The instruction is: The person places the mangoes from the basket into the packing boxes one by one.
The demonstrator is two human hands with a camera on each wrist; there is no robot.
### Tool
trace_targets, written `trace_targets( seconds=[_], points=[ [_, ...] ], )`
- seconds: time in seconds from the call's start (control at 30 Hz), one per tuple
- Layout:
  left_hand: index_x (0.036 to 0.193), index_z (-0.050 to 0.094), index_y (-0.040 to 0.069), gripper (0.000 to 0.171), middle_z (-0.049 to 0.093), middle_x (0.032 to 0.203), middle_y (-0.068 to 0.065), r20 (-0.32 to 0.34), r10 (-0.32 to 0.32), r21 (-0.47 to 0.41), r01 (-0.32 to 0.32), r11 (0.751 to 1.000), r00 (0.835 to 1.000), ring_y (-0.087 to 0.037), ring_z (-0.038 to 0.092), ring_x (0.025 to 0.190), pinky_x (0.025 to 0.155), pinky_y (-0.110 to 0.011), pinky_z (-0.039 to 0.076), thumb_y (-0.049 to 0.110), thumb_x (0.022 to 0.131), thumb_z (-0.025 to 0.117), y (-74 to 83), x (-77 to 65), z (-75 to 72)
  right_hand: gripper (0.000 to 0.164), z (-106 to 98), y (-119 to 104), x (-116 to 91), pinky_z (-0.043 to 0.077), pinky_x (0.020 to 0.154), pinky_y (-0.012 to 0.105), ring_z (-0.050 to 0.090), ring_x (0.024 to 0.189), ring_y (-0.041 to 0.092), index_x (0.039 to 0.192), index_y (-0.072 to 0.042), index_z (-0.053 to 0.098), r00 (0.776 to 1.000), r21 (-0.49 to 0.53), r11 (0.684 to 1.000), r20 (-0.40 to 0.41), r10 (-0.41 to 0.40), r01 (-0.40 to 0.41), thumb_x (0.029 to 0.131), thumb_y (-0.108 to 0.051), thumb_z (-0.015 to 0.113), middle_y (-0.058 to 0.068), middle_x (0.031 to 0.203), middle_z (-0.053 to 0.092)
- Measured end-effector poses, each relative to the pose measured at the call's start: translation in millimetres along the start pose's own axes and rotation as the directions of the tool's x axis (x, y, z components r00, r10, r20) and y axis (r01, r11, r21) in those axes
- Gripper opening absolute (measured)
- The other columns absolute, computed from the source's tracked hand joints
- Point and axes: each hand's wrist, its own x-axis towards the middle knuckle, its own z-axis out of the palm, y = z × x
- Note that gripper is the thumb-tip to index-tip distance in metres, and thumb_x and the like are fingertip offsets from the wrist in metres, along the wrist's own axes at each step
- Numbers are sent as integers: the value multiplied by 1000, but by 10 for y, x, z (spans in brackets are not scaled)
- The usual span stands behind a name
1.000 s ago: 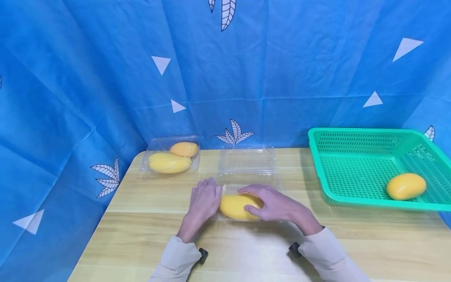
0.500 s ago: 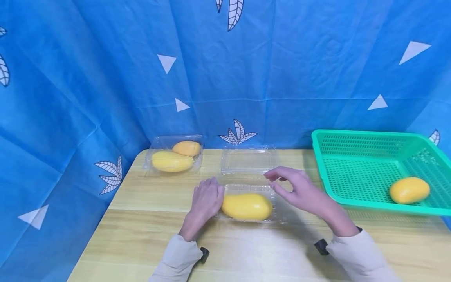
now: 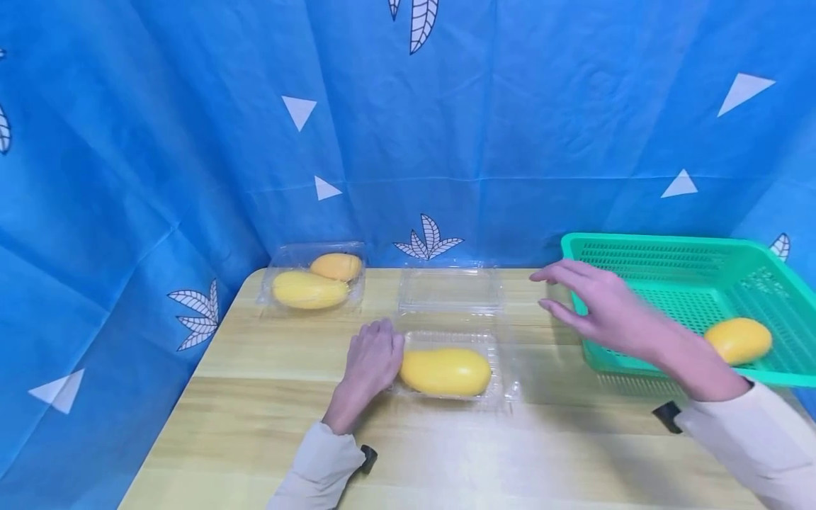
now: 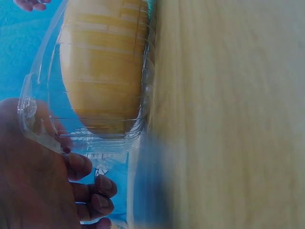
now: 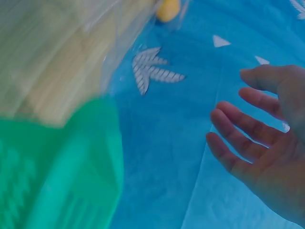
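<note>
My left hand (image 3: 375,354) grips the left edge of a clear plastic clamshell box (image 3: 503,386) whose lid lies folded back. In the left wrist view, the thumb and fingers (image 4: 102,202) close around the corner of its rim. One yellow mango (image 3: 446,372) lies lengthwise inside the box. Above the left rim of the green basket (image 3: 663,244) is my right hand (image 3: 602,304), its fingers relaxed and apart, holding nothing. A single mango (image 3: 739,340) rests in that basket, partly behind my right wrist. The right wrist view also shows the spread fingers (image 5: 243,126) beside the basket.
At the back left of the wooden table (image 3: 255,425) stands another clear box (image 3: 357,290), with a yellow mango (image 3: 309,290) and a more orange one (image 3: 336,266) inside. A blue patterned curtain (image 3: 408,127) hangs behind and along the left side.
My right hand has let go of the mango in the box and moved right, over to the basket's left side. My left hand has stayed on the box.
</note>
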Motion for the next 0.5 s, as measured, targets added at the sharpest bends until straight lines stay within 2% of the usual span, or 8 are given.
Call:
trace_targets(
  seconds=[0.17,0.33,0.5],
  points=[
    [86,48,11,25,47,82,-7,-3,-2,-8,2,1000,1000,-29,44,81,74,-42,39,23,105,37,-6,-9,-18,39,-306,166,-61,60,76,43,70,96,18,120,-10,70,994,-64,995,80,78,-73,83,-5,83,0,114,71],
    [86,47,11,24,46,81,-7,-15,3,-11,-3,1000,1000,-29,44,80,73,-42,39,21,105,39,-2,-16,-25,35,-561,370,-156,59,79,47,69,99,19,118,-10,70,975,-146,975,121,187,-169,86,-8,82,0,114,72],
    [86,48,11,24,47,82,-7,-9,0,-29,0,1000,1000,-29,45,82,74,-42,39,21,105,39,12,-17,-26,32,-742,542,-292,58,77,54,69,99,30,117,-5,70,953,-234,945,144,267,-229,87,-8,81,8,112,71]
  ],
)
